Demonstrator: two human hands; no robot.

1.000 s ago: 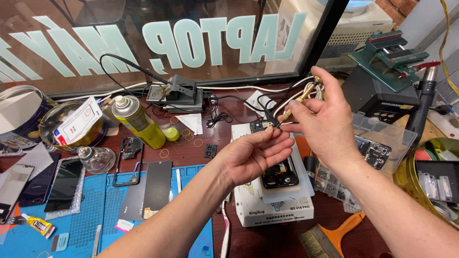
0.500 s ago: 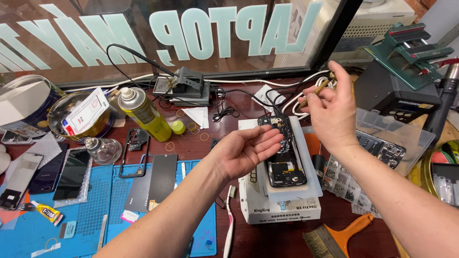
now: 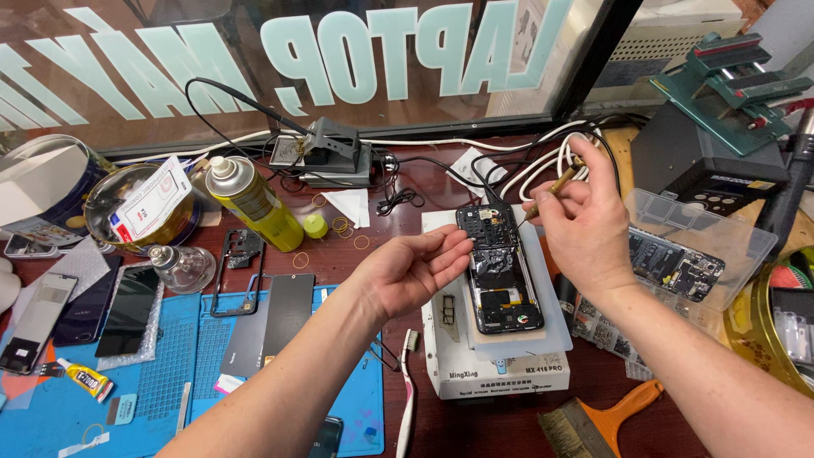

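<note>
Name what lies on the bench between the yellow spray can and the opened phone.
In the head view: a small yellow-green cap, loose rubber bands and a white paper scrap lie between spray can and phone.

Both hands (image 3: 407, 271) bare; forearms bare, no sleeves, rings, watch.

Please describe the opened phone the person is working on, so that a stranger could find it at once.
Find the white box-shaped machine at the bench's middle. On its pale top pad lies the opened phone, beside the left hand. Unlike the phones lying left, its dark insides show.
</note>
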